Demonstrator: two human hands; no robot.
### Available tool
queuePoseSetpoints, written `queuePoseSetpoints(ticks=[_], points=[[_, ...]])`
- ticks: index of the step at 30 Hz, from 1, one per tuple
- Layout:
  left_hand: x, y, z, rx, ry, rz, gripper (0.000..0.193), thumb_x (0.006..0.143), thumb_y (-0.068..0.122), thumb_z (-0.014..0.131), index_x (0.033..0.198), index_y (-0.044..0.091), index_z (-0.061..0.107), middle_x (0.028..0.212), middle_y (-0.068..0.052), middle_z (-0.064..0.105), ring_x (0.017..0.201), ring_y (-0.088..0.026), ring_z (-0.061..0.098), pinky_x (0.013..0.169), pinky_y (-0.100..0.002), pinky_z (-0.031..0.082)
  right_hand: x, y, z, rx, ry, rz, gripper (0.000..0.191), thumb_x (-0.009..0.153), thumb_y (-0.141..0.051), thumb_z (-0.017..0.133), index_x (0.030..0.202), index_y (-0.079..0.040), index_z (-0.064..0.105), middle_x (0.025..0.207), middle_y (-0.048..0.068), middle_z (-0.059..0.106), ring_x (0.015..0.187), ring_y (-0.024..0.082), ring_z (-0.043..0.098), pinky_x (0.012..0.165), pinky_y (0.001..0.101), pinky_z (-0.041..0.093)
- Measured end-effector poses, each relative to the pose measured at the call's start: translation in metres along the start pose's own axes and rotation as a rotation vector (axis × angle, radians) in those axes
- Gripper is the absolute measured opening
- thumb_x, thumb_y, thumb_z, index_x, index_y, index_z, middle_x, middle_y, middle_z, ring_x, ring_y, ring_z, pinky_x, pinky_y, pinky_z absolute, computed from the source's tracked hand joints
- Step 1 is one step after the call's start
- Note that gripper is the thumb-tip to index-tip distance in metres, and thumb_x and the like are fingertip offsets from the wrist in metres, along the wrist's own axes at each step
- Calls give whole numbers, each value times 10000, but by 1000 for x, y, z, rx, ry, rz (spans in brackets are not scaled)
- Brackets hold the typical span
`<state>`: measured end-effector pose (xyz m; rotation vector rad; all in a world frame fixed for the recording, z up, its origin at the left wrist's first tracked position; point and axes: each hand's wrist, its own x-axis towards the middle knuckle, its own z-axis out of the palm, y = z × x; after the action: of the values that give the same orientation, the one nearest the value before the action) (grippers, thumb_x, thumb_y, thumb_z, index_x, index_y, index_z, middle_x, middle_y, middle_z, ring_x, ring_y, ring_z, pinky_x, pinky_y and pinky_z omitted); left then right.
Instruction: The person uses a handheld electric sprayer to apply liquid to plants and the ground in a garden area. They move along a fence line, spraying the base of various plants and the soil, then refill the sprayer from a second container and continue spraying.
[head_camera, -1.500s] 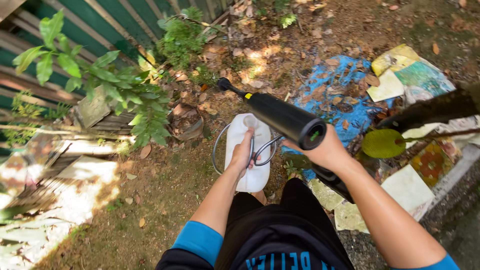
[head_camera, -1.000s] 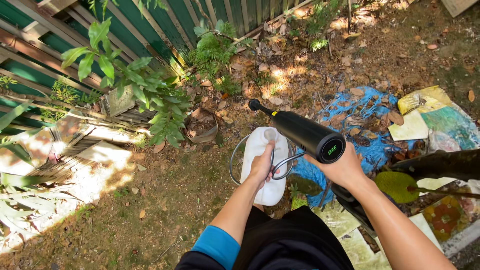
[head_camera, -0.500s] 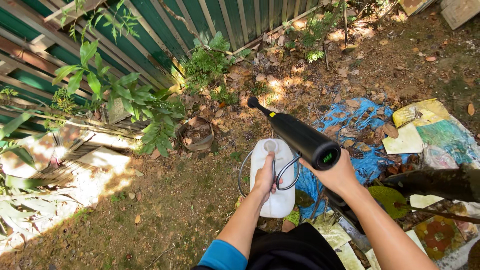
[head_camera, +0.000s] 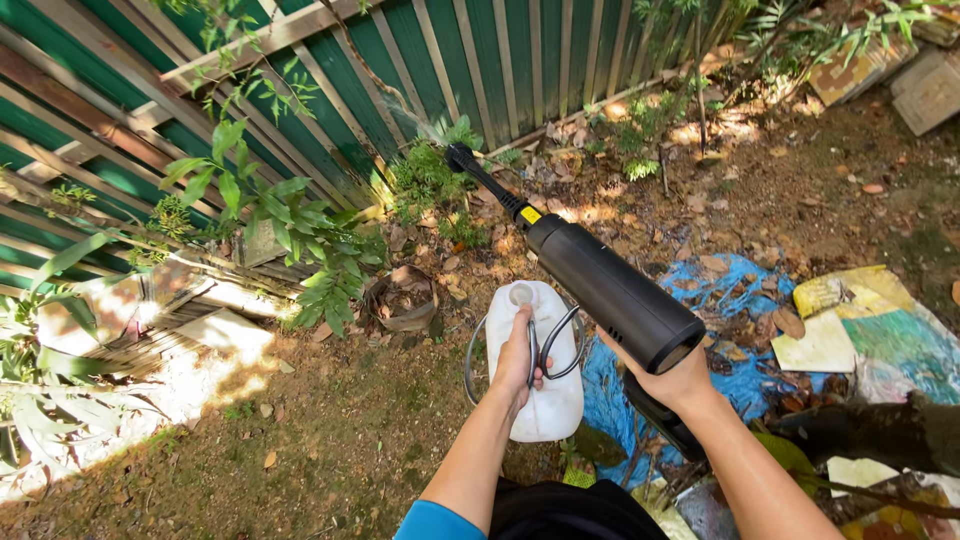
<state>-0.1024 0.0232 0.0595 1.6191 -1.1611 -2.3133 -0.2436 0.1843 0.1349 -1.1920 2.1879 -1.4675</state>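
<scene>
Currently my left hand (head_camera: 520, 360) is closed around the handle of the white jug (head_camera: 545, 400), which hangs upright above bare ground, a thin hose (head_camera: 475, 350) looping beside it. My right hand (head_camera: 680, 385) grips the black sprayer (head_camera: 610, 290) from below, fingers wrapped tight, its nozzle aimed up at the weeds (head_camera: 430, 180) by the green fence (head_camera: 480, 60). A blue tarp (head_camera: 740, 300) lies under the sprayer.

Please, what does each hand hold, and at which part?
The left hand grips the white jug by its top handle. The right hand holds the black sprayer gun by its grip underneath.
</scene>
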Motion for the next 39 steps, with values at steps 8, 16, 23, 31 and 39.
queuePoseSetpoints(ticks=[8,16,23,31,39], points=[[3,3,5,52,42,33,832,842,817,486,1031,24,652,646,-111,656,425,-105,426,388,-281,336,14,10,-15,-225,-83,335,559,694,-305,915,1096,10,688,1014,142,770,936,249,749,840,396,579],[1,-15,-2,25,82,24,909,834,840,484,1100,-16,637,657,-118,659,443,-115,433,396,-296,340,2,11,-11,-118,-58,272,543,707,-285,894,1091,29,674,956,152,760,858,267,738,771,413,580],[-2,-31,-12,1,92,0,837,803,826,463,1092,61,641,639,-125,645,439,-130,434,395,-306,328,-4,9,1,-151,-161,311,451,712,-265,900,1018,1,702,778,105,762,641,178,725,630,362,584],[10,-36,-22,29,85,-17,871,815,824,511,921,-31,640,639,-137,649,427,-126,442,382,-301,338,1,10,14,-133,-199,360,435,701,-232,890,1004,5,686,754,104,746,564,182,695,570,367,569],[58,3,-36,68,29,-85,851,817,821,529,864,-24,616,643,-138,658,432,-127,440,391,-310,344,54,32,52,-199,-264,512,355,748,-228,886,940,20,719,664,111,724,547,163,671,567,363,551]])
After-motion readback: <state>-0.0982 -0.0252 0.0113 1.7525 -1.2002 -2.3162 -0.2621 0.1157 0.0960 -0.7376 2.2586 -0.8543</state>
